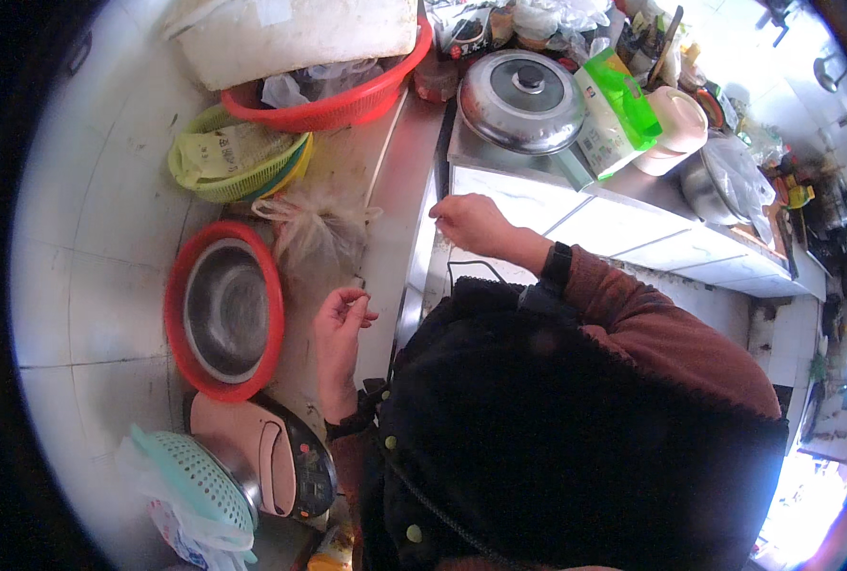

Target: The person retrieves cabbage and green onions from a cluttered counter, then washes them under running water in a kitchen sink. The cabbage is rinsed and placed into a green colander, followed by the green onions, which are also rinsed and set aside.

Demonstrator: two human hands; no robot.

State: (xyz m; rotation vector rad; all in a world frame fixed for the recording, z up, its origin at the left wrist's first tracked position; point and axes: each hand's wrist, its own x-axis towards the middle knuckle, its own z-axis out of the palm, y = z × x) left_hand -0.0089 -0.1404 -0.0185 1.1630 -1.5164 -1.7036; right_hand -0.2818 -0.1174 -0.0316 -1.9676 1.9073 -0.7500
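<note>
My left hand (341, 321) hovers by the counter's front edge with its fingers loosely curled. I see no object in it, though the inside of the grip is hidden. Nearest to it is a tied clear plastic bag (320, 235). Farther left, a metal basin (227, 310) sits inside a red plastic basin (175, 314). My right hand (473, 223) is raised near the corner between the two counters, fingertips drawn together. Whether something small is pinched there cannot be made out. Just beyond it stands a lidded metal pan (523, 103), its handle pointing towards me.
A pink kitchen appliance (245, 450) with a dark control panel and a mint colander (195, 471) stand lower left. Stacked baskets (234, 160) and a white foam box (302, 39) are beyond. The other counter carries a green-white carton (612, 118), a pink container (673, 128) and a metal pot (705, 182).
</note>
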